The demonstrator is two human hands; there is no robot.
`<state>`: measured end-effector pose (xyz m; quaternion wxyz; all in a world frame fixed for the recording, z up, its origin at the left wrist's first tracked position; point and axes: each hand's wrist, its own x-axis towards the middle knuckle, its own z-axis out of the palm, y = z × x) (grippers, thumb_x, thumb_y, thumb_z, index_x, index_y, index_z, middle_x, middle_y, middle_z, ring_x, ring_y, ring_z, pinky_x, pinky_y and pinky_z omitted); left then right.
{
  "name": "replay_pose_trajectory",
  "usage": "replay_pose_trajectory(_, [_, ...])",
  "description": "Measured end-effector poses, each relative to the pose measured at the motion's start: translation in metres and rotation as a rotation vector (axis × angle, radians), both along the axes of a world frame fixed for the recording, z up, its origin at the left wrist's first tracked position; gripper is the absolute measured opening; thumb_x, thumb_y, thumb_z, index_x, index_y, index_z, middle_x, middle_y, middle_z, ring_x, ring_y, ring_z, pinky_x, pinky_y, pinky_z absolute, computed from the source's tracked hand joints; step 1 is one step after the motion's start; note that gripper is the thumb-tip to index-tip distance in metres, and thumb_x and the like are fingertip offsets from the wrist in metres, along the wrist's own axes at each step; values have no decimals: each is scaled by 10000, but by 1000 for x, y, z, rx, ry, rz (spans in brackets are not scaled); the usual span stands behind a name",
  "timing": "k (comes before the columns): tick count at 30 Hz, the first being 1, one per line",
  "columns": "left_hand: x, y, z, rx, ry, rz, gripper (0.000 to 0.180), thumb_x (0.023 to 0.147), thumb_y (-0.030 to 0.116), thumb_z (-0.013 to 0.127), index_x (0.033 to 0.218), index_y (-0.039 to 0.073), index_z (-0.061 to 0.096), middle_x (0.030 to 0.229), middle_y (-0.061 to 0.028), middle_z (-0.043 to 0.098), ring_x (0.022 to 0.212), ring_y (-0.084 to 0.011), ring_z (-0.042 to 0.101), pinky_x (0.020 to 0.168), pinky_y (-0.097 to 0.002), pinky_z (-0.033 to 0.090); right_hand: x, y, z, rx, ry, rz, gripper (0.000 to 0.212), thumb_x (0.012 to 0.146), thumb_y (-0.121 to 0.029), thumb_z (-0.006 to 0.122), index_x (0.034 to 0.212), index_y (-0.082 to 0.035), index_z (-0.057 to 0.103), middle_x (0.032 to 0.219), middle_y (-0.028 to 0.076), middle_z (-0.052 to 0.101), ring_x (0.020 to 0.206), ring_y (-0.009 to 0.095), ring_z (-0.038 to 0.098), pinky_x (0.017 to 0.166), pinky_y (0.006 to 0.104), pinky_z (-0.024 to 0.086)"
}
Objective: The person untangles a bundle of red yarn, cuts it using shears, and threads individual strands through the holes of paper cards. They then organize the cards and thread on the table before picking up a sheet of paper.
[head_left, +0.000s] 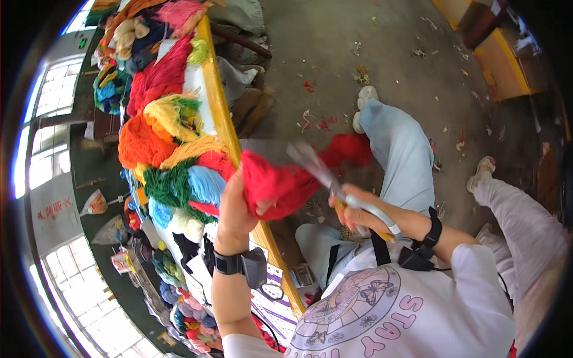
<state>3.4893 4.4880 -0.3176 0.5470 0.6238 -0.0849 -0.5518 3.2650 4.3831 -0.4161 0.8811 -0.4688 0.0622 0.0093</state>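
My left hand (236, 206) is closed around a hank of bright red yarn (271, 185), which it holds up beside the table edge. The hank stretches to the right, its far part hanging over the floor near my leg. In my right hand (358, 209) is a pair of scissors (316, 167) with long metal blades and light grey and yellow handles. The blades are smeared by motion and lie against or just in front of the red yarn. Whether they are apart or touch the strands, I cannot tell.
Along the left runs a table with a yellow edge (222, 113), heaped with orange yarn (143, 143), green yarn (164, 185) and light blue yarn (206, 184). Yarn scraps (325, 123) litter the floor. A yellow-edged box (501, 65) stands at far right; another person's leg (522, 221) is nearby.
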Motion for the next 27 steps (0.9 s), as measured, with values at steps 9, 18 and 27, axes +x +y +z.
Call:
replay_pose_trajectory(9, [0,12,53,-357,-12,191,322,963,300,300,885,66,508,573,3,445,396,-100,340,492,-252,358,14,-14,37,-82,-90,69,484,821,-393,613,1099,-46,420,782,12,509,660,84,500,614,229,413])
replay_pose_trajectory(18, [-19,9,117,-732,111,9,377,963,354,288,1063,58,499,850,-67,561,758,-205,566,832,-378,459,82,14,123,-450,-431,-278,611,698,-140,745,1194,-15,410,997,105,591,877,132,565,771,265,443])
replay_pose_trajectory(27, [-100,48,15,-893,362,-211,646,856,461,533,1296,20,361,995,-130,592,824,-208,597,853,-335,454,113,-34,159,444,-148,-184,147,793,-37,567,934,-12,599,855,104,651,742,206,647,702,334,538])
